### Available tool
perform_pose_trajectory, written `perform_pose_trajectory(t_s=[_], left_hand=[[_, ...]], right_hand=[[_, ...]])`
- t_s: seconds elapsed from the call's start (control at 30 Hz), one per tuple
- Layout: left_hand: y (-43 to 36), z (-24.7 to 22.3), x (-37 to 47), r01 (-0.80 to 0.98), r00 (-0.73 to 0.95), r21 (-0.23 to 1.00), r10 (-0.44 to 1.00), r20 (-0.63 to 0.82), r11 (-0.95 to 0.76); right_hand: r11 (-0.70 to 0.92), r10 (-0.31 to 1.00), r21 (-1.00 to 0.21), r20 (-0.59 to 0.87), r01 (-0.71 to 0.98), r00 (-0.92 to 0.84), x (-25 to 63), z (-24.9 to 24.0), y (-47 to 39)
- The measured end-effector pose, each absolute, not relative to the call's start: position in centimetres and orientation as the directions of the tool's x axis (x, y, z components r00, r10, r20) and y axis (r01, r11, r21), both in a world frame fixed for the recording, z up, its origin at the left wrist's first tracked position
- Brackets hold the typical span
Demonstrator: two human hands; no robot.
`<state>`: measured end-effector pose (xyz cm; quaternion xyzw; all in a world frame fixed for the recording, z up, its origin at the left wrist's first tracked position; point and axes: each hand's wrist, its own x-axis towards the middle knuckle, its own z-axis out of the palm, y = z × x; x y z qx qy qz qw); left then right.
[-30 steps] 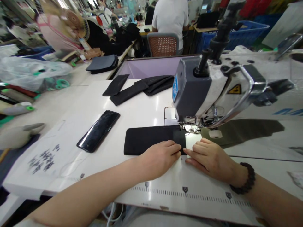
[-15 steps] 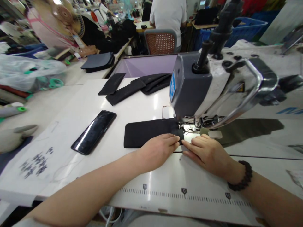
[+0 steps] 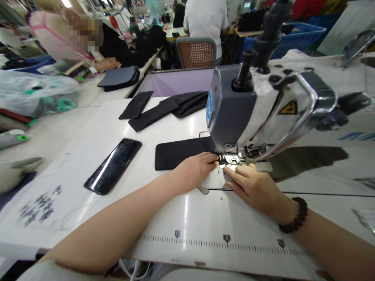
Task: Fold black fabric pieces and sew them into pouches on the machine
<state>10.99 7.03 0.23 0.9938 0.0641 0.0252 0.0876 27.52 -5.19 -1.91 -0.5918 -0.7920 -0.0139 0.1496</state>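
A folded black fabric piece (image 3: pixel 181 152) lies flat on the white sewing table, its right end at the presser foot of the sewing machine (image 3: pixel 231 105). My left hand (image 3: pixel 195 171) is closed on the lower right part of this piece, fingertips close to the foot. On the metal plate just right of the foot, my right hand (image 3: pixel 252 183) rests with its fingers stretched out and nothing held. A dark bracelet circles my right wrist.
A black phone (image 3: pixel 113 166) lies left of the fabric. Other black pieces (image 3: pixel 155 113) lie behind it, and stacked dark sheets (image 3: pixel 118 78) stand further back. Olive fabric (image 3: pixel 307 162) is under the machine arm. A seated person in white (image 3: pixel 205 19) is beyond.
The black piece has shifted away from me and its right end now sits under the foot area. My left hand has moved slightly left and away from me, apart from my right fingertips.
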Motion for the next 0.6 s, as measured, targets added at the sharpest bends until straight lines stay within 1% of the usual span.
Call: perform_pose_trajectory(t_s=[0.1,0.27,0.43,0.53,0.6], left_hand=[[7.5,0.2,11.3,0.149,0.985,0.189,0.162,0.057,-0.971],[8.1,-0.1,11.7,0.168,0.980,0.173,0.184,0.079,-0.970],[8.0,0.2,11.6,0.162,0.985,0.156,0.170,0.035,-0.974],[7.0,0.2,11.5,0.193,0.981,0.078,0.191,-0.031,-0.978],[6.2,0.2,11.6,0.281,0.958,-0.007,0.280,-0.065,-0.960]], right_hand=[[0.298,0.936,-0.170,0.245,0.939,-0.253,27.6,-2.0,-5.2],[0.298,0.938,-0.186,0.239,0.936,-0.251,27.6,-1.9,-5.2],[0.299,0.938,-0.181,0.235,0.937,-0.254,27.5,-1.8,-5.2],[0.299,0.937,-0.179,0.241,0.937,-0.253,27.5,-1.7,-5.1],[0.297,0.938,-0.178,0.237,0.938,-0.252,27.5,-1.6,-5.1]])
